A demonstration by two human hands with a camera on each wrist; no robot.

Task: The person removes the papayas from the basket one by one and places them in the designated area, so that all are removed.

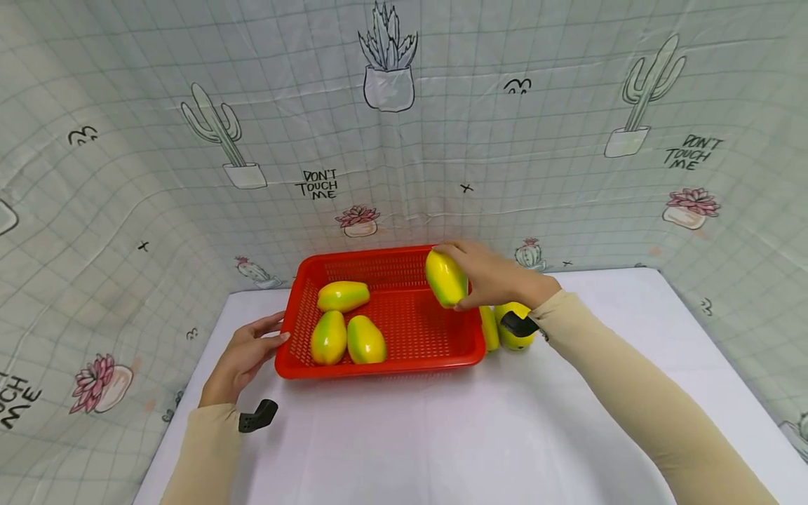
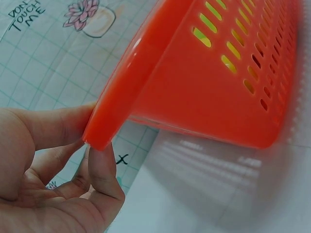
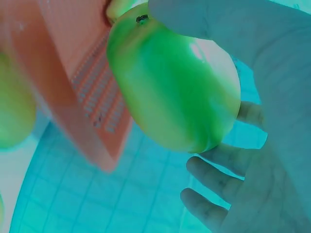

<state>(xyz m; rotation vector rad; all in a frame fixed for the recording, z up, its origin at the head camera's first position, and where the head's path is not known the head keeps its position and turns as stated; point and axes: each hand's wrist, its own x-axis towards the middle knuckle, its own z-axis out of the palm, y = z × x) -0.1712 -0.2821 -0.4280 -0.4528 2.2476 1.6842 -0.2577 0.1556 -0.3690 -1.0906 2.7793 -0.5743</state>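
In the head view, a red plastic basket (image 1: 404, 365) with perforated walls sits on the table. My left hand (image 1: 243, 354) holds its left rim, and the left wrist view shows thumb and fingers pinching the red rim (image 2: 121, 87). My right hand (image 1: 489, 273) grips a yellow-green mango (image 1: 447, 279) over the basket's right end. Up close in the right wrist view, the mango (image 3: 175, 87) has a green streak and a dark stem spot. Inside the basket, on its left side, lie three more: one mango (image 1: 344, 297) behind, another mango (image 1: 329, 338) and a third mango (image 1: 366, 340) in front.
Just right of the basket, a yellow fruit (image 1: 516, 330) and another yellow fruit (image 1: 489, 328) lie on the white table (image 1: 404, 435), partly hidden by the right wrist. A patterned cloth (image 1: 442, 140) rises behind the table and along both sides.
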